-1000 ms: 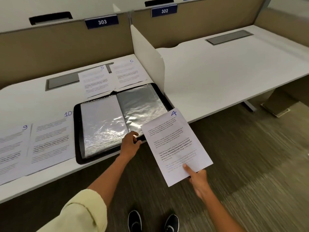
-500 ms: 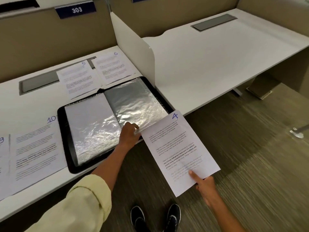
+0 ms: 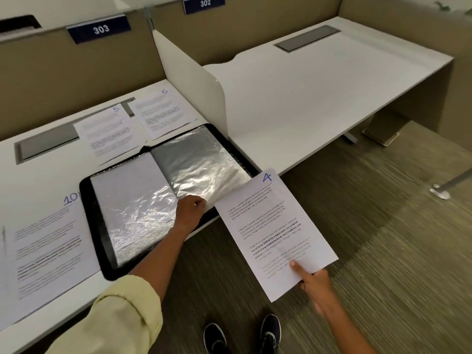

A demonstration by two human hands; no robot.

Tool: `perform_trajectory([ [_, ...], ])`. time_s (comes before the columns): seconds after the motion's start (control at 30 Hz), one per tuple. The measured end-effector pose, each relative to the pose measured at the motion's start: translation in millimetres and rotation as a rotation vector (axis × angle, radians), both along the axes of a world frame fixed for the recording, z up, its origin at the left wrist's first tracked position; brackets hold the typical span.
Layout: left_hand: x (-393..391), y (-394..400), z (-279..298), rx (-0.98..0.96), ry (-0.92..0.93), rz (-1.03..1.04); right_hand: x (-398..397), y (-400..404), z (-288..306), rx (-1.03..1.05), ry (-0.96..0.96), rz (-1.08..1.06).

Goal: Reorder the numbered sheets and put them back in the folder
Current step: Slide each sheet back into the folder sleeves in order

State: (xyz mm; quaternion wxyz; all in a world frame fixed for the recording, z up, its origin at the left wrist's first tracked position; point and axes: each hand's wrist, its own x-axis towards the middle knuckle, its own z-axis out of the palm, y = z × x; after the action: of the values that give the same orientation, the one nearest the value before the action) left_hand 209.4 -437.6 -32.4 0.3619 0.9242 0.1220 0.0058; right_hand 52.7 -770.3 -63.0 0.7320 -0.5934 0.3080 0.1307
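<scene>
While the left hand [image 3: 190, 212] pinches the folder [image 3: 163, 200] sleeve, the right hand [image 3: 315, 284] grips sheet 4 [image 3: 275, 233].

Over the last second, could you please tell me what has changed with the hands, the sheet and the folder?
Little has changed. The right hand still holds sheet 4 by its lower edge; the sheet's top corner has edged closer to the folder, now overlapping its near right corner. The left hand stays at the bottom edge of the right-hand sleeve. Nothing was let go. Sheets 5, 6 and 10 lie as before.
</scene>
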Motion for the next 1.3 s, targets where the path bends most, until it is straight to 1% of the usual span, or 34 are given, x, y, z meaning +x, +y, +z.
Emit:
perform_trajectory([
  [0.37,-0.2,6.5,1.1,-0.217,-0.015,0.175,-7.9,-2.8,1.7,0.041,-0.018,0.044],
  [0.53,-0.3,8.8,-1.6,-0.290,0.016,0.188,-14.2,-4.3,7.3,0.070,-0.032,0.045],
  [0.63,-1.1,10.8,-3.1,-0.271,0.036,0.170,-17.4,-4.0,7.3,0.075,-0.025,0.026],
  [0.8,-1.3,7.8,0.2,-0.135,-0.008,0.079,-21.0,1.9,4.6,0.081,-0.016,0.017],
  [0.9,-1.1,4.9,3.1,-0.096,-0.012,0.073,-21.8,4.4,4.0,0.083,-0.028,0.041],
  [1.0,1.4,3.5,1.9,-0.103,0.002,0.111,-22.9,5.3,4.1,0.101,-0.033,0.047],
  [1.1,3.4,2.4,1.9,-0.136,-0.007,0.138,-23.4,4.5,4.2,0.078,-0.028,0.046],
  [1.3,3.0,6.5,-1.3,-0.272,0.032,0.131,-25.0,2.5,2.3,0.076,-0.037,0.024],
])
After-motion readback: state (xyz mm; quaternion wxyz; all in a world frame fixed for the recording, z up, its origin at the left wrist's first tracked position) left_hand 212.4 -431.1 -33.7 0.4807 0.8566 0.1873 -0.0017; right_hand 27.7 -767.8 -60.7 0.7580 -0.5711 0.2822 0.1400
